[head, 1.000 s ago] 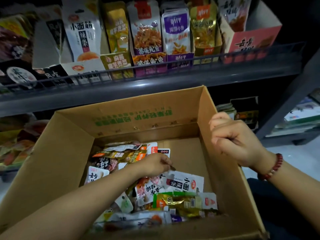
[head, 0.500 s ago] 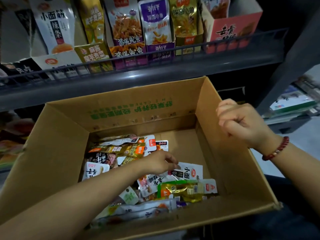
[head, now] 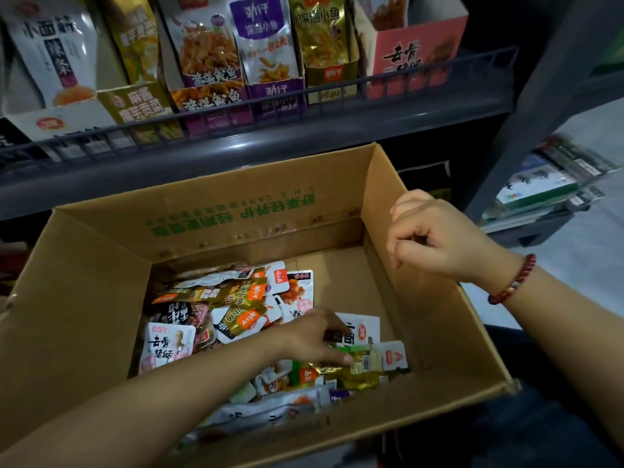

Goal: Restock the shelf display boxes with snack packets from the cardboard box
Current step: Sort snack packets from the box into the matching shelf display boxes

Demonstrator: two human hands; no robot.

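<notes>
An open cardboard box sits below the shelf with several loose snack packets heaped in its left and near parts. My left hand reaches down into the heap. Its fingertips lie on a white packet and its thumb on a gold-green packet; whether it grips either is unclear. My right hand, with a red bead bracelet on the wrist, hovers over the box's right wall, fingers curled and holding nothing. On the shelf above stand display boxes of upright packets, among them a purple one and a pink one.
A grey wire rail runs along the shelf front, just above the box's far flap. A grey upright post stands at the right, with a low shelf of flat packs behind it. Bare cardboard floor shows in the box's far right.
The view has tilted down and closer to the box. My left hand slid a little right and nearer over the packets. My right hand stayed curled above the right wall.
</notes>
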